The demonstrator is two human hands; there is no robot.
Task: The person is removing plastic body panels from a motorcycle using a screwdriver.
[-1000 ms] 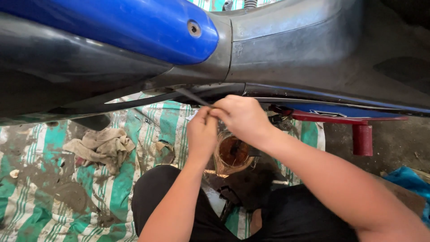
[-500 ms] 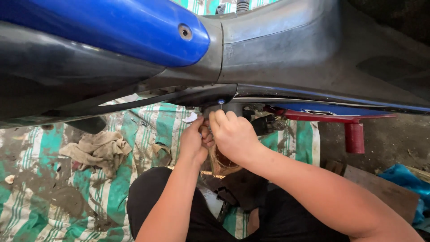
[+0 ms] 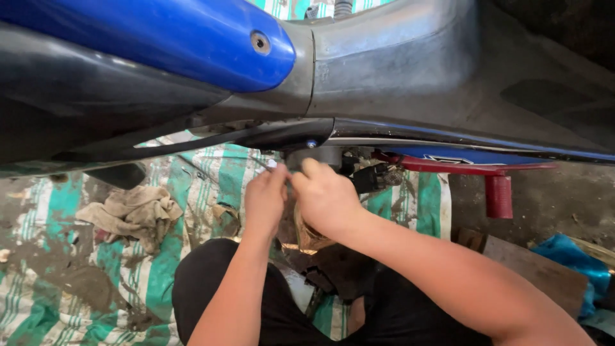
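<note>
A: Where are the hands?

B: Both are up under the motorbike's black lower edge [image 3: 288, 134], close together and just below a small bolt [image 3: 312, 143]. The left hand [image 3: 266, 198] is curled with its fingertips touching a small white piece [image 3: 271, 164]. The right hand [image 3: 327, 198] is bent beside it, thumb raised toward the grey engine part [image 3: 320, 156]. Whether either hand is clamped on anything, I cannot tell.

A: And the surface?

B: A dirty tarp [image 3: 57, 275] with green and white stripes, spread over the ground. To the right the bare concrete floor [image 3: 544, 198] shows.

A: Count what lies around.

B: One crumpled beige rag [image 3: 131, 214] on the tarp, well left of the hands. One red footpeg [image 3: 498, 195] hanging to the right. One blue panel [image 3: 160, 38] above, with one screw hole [image 3: 259, 41]. One blue plastic sheet [image 3: 570, 259] at the right edge, beside one wooden board [image 3: 532, 269].
</note>
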